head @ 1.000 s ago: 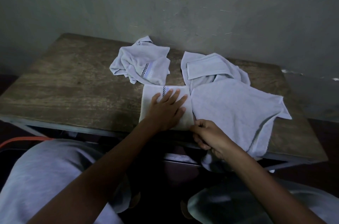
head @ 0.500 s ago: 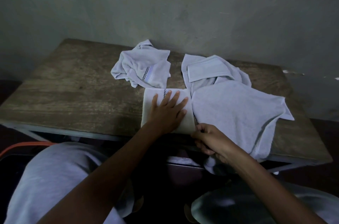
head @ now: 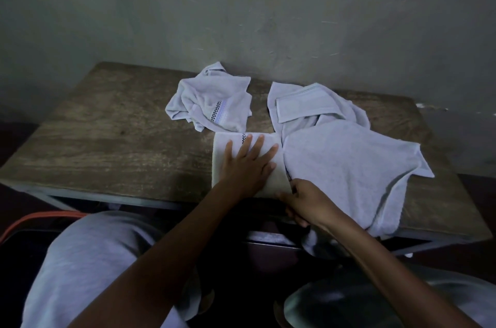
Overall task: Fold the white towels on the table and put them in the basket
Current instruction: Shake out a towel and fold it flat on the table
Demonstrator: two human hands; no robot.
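Note:
A folded white towel [head: 224, 156] lies at the near edge of the wooden table [head: 112, 134]. My left hand [head: 247, 166] rests flat on it with fingers spread. My right hand [head: 303, 201] pinches the folded towel's near right corner at the table edge. A crumpled white towel [head: 212, 105] with a checkered stripe lies behind it. A large unfolded white towel [head: 346, 164] spreads over the right side and hangs over the front edge. No basket is in view.
A grey wall stands right behind the table. An orange cord or rim [head: 40, 219] curves at the lower left beside my knee [head: 88, 260]. The table's left half is bare wood.
Both hands have stayed on the folded towel; my right hand has shifted slightly along its near right corner. The view has tilted a little.

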